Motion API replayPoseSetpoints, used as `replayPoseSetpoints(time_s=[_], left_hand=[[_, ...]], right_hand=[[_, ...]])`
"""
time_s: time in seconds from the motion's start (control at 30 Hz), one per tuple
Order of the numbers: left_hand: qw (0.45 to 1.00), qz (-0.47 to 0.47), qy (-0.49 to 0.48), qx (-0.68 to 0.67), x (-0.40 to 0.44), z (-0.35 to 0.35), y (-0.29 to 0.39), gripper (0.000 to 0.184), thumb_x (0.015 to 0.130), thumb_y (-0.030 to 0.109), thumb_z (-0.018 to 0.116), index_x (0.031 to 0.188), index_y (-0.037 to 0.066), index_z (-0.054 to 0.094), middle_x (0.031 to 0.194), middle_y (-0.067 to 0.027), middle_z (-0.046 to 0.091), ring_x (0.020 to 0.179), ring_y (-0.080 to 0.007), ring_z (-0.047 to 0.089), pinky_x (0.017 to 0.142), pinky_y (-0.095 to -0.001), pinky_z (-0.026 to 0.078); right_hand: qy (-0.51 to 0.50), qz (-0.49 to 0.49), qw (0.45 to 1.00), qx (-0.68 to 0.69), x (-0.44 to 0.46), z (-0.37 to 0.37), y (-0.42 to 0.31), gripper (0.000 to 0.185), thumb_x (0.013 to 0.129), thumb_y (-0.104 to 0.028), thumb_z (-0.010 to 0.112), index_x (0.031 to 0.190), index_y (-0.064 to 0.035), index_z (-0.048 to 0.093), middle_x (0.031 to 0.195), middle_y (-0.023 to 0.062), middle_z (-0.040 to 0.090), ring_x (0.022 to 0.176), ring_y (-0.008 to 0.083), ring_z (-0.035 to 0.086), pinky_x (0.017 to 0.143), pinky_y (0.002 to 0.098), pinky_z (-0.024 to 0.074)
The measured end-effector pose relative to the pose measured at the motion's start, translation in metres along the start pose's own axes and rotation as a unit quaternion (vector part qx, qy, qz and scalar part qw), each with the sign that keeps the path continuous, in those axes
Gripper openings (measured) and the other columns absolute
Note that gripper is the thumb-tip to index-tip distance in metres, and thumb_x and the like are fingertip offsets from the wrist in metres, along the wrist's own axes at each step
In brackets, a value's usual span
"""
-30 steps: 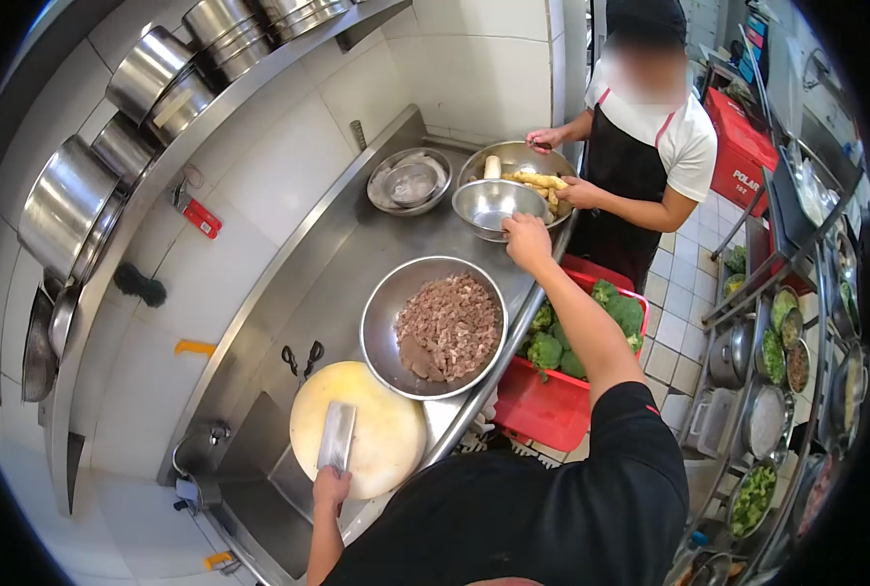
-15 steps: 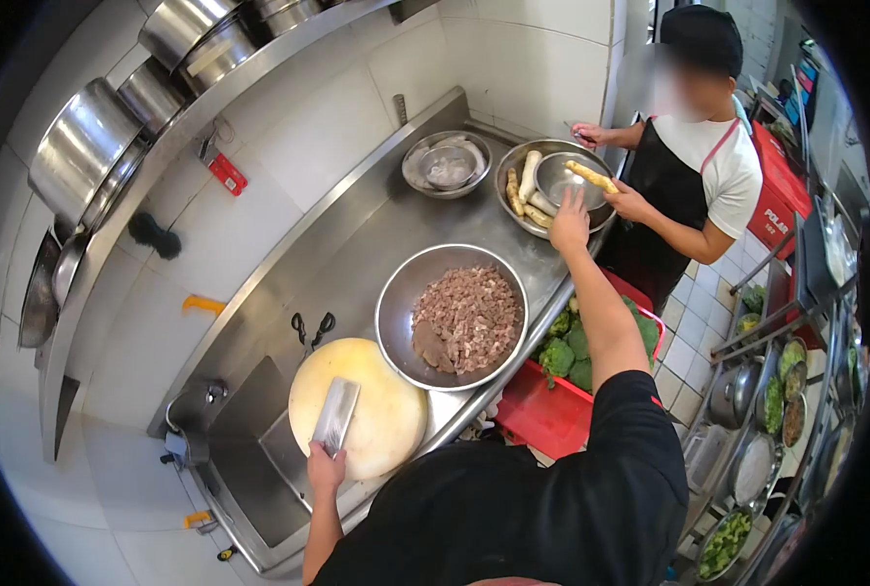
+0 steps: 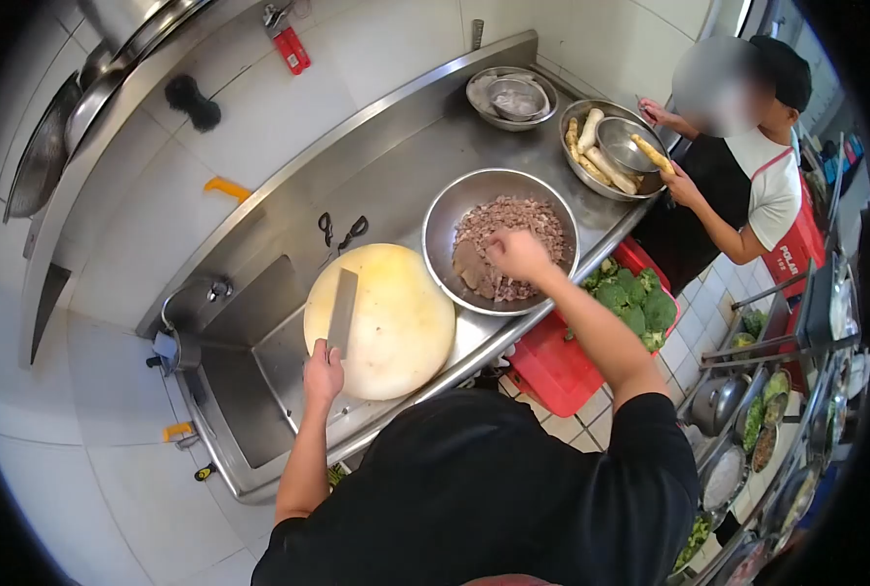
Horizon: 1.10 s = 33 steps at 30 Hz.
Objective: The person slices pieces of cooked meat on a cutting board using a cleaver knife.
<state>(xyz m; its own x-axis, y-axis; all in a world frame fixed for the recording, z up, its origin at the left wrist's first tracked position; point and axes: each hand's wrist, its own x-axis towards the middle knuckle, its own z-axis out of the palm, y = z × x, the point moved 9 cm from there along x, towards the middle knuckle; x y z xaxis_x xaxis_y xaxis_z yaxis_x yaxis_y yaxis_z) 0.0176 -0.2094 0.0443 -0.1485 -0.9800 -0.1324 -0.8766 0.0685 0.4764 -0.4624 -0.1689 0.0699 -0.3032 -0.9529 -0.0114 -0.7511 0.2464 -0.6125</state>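
My left hand (image 3: 324,373) is wrapped round the handle of a cleaver (image 3: 343,305), whose blade lies over the round yellowish chopping board (image 3: 406,337). My right hand (image 3: 520,256) is over a large steel bowl (image 3: 439,220), just above or touching the chopped meat (image 3: 542,220) in it. Its fingers look curled together, and anything between them is hidden. A flat brownish lump of meat (image 3: 472,266) sits at the bowl's near left side. The bowl stands directly beside the board on the steel counter.
A co-worker (image 3: 747,186) holds a long pale root (image 3: 650,152) over a bowl of roots (image 3: 591,184). Scissors (image 3: 342,232) lie behind the board, left of which is a sink (image 3: 230,391). Broccoli (image 3: 635,303) fills a red crate (image 3: 557,366) below the counter. Shelves (image 3: 747,356) stand right.
My right hand has come back from the co-worker's bowl of roots to the meat bowl, its fingers now curled. My left hand still holds the cleaver, now turned more upright. The view has shifted.
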Motion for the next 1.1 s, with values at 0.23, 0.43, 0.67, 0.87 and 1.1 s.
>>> replayPoseSetpoints(time_s=[0.23, 0.43, 0.67, 0.87, 1.1], left_hand=[[0.980, 0.050, -0.168, -0.092, -0.046, 0.025, 0.013, 0.032, 0.101, 0.029, 0.059, 0.122, 0.005, 0.054, 0.090, -0.0304, 0.070, 0.089, -0.0511, 0.068, 0.076, -0.0578, 0.052], [0.962, 0.052, -0.257, -0.071, -0.067, 0.060, -0.043, 0.036, 0.100, 0.030, 0.059, 0.124, 0.004, 0.054, 0.109, -0.0338, 0.068, 0.106, -0.0514, 0.065, 0.090, -0.0564, 0.051], [0.950, 0.062, -0.290, -0.098, -0.063, 0.051, -0.092, 0.040, 0.099, 0.032, 0.060, 0.128, 0.004, 0.054, 0.113, -0.0326, 0.068, 0.109, -0.0499, 0.065, 0.094, -0.0548, 0.051], [0.932, 0.054, -0.334, -0.130, -0.053, 0.066, -0.102, 0.036, 0.101, 0.027, 0.059, 0.128, 0.004, 0.056, 0.085, -0.0207, 0.068, 0.071, -0.0318, 0.066, 0.068, -0.0452, 0.052], [0.957, 0.146, -0.231, -0.101, -0.030, 0.023, -0.071, 0.029, 0.102, 0.025, 0.055, 0.118, 0.001, 0.056, 0.086, -0.0247, 0.072, 0.067, -0.0323, 0.073, 0.065, -0.0476, 0.056]], right_hand=[[-0.019, 0.145, 0.952, -0.271, 0.036, 0.141, 0.010, 0.054, 0.090, -0.038, 0.069, 0.126, 0.0004, 0.060, 0.127, 0.0220, 0.068, 0.114, 0.0406, 0.067, 0.095, 0.0479, 0.0550], [-0.049, 0.274, 0.927, -0.253, 0.033, 0.139, 0.030, 0.050, 0.093, -0.038, 0.067, 0.129, -0.0028, 0.064, 0.130, 0.0158, 0.069, 0.125, 0.0371, 0.063, 0.100, 0.0467, 0.0517], [0.009, 0.270, 0.910, -0.314, 0.004, 0.104, -0.003, 0.042, 0.090, -0.030, 0.065, 0.124, -0.0076, 0.070, 0.132, 0.0191, 0.066, 0.129, 0.0354, 0.059, 0.110, 0.0494, 0.0430], [0.109, 0.184, 0.939, -0.271, -0.007, 0.037, -0.040, 0.048, 0.078, -0.023, 0.070, 0.124, -0.0087, 0.069, 0.129, 0.0197, 0.066, 0.125, 0.0408, 0.058, 0.111, 0.0530, 0.0403], [0.039, -0.105, 0.976, -0.187, -0.014, -0.001, -0.142, 0.046, 0.072, -0.016, 0.076, 0.117, -0.0114, 0.071, 0.119, 0.0161, 0.065, 0.121, 0.0401, 0.055, 0.106, 0.0522, 0.0441]])
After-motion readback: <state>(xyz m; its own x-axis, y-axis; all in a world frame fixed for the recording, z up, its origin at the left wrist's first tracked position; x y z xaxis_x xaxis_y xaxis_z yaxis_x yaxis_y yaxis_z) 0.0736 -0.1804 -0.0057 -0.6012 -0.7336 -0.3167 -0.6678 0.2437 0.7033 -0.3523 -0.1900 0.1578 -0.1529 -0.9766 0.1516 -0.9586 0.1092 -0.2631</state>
